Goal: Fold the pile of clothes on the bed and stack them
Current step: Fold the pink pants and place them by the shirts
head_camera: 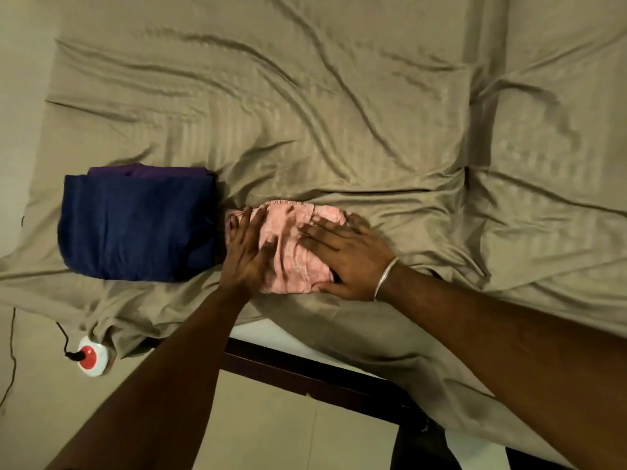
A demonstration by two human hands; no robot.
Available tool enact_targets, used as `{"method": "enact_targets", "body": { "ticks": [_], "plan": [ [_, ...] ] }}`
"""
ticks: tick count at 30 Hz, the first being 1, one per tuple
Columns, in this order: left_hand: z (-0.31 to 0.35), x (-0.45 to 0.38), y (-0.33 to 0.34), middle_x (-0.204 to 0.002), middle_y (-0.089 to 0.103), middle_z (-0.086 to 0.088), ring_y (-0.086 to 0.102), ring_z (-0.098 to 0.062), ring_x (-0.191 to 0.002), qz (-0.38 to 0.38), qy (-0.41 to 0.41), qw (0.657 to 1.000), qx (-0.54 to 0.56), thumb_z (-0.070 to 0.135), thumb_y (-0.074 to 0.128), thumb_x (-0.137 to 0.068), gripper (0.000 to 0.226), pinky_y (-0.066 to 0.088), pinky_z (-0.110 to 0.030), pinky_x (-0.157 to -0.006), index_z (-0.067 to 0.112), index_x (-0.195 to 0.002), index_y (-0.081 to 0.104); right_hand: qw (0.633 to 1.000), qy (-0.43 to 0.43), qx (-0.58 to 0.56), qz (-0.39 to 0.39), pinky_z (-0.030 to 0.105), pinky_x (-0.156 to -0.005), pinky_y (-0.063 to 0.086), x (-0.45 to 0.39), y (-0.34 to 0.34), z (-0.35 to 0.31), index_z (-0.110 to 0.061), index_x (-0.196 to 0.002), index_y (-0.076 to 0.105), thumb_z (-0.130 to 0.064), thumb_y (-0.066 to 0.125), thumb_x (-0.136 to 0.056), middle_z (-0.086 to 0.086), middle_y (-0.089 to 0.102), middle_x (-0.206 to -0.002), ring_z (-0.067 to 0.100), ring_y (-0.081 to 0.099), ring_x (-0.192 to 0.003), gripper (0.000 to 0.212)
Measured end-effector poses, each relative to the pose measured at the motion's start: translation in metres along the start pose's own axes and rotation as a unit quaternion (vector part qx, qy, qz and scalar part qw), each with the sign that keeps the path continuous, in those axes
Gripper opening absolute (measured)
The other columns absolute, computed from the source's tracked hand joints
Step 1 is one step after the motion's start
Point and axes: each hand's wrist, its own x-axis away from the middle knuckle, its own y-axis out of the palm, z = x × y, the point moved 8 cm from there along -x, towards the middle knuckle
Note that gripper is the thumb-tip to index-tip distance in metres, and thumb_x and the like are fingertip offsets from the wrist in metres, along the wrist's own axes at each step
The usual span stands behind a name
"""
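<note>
both hands (245, 247) (346, 257) press flat on pink garment (291, 245) (folded).

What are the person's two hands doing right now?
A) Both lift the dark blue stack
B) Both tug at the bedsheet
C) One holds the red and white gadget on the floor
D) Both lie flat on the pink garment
D: the left hand and right hand lie with straight fingers on the folded pink garment, beside the dark blue stack.
</note>
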Motion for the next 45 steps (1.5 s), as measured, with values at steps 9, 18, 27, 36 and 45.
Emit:
{"method": "enact_targets", "body": {
  "ticks": [9,18,27,36,45],
  "plan": [
    [-0.015,-0.008,0.012,-0.163,0.010,-0.003,-0.003,-0.005,-0.145,-0.028,-0.063,0.996,0.049,0.062,0.013,-0.085,0.086,-0.021,-0.008,-0.107,0.013,-0.155,0.015,0.988,-0.007,-0.005,0.154,0.043,-0.085,0.044,0.022,-0.042,-0.004,-0.021,-0.119,0.068,-0.056,0.060,-0.087,0.007,0.065,-0.123,0.029,0.060,-0.110,0.048],
    [-0.021,-0.010,0.018,-0.158,0.005,0.009,-0.002,-0.011,-0.150,-0.029,-0.065,0.994,0.078,0.064,0.015,-0.085,0.083,-0.013,-0.028,-0.120,0.019,-0.154,0.012,0.985,-0.072,-0.043,0.148,0.035,-0.064,0.054,0.028,-0.009,-0.037,-0.008,-0.081,0.072,-0.007,0.054,-0.087,0.008,0.070,-0.088,0.029,0.065,-0.075,0.019],
    [-0.030,-0.010,0.024,-0.164,0.009,-0.005,0.000,-0.018,-0.152,-0.014,-0.057,0.996,0.067,0.061,0.012,-0.089,0.079,-0.007,-0.041,-0.123,0.018,-0.155,0.011,0.883,0.374,-0.231,0.165,0.032,-0.060,0.048,0.011,-0.026,0.010,-0.017,-0.088,0.060,-0.065,0.069,-0.075,0.001,0.062,-0.080,0.021,0.059,-0.070,0.051],
    [-0.033,-0.009,0.026,-0.165,0.001,0.002,-0.010,-0.015,-0.151,-0.020,-0.063,0.995,0.078,0.076,0.008,-0.086,0.089,-0.018,-0.025,-0.117,0.021,-0.156,0.008,0.604,0.591,-0.462,0.270,0.047,-0.072,0.058,0.046,0.023,0.035,-0.026,-0.064,0.067,-0.025,0.077,-0.076,0.000,0.071,-0.068,0.025,0.070,-0.068,0.016],
    [-0.040,-0.010,0.035,-0.165,-0.002,0.001,-0.011,-0.014,-0.151,-0.037,-0.063,0.995,0.065,0.079,-0.002,-0.085,0.092,-0.013,-0.040,-0.121,0.022,-0.157,0.003,0.887,0.357,-0.258,0.139,0.035,-0.061,0.051,0.021,-0.002,-0.031,-0.020,-0.086,0.060,-0.027,0.080,-0.069,-0.002,0.063,-0.077,0.024,0.063,-0.071,0.028]
  ]
}}
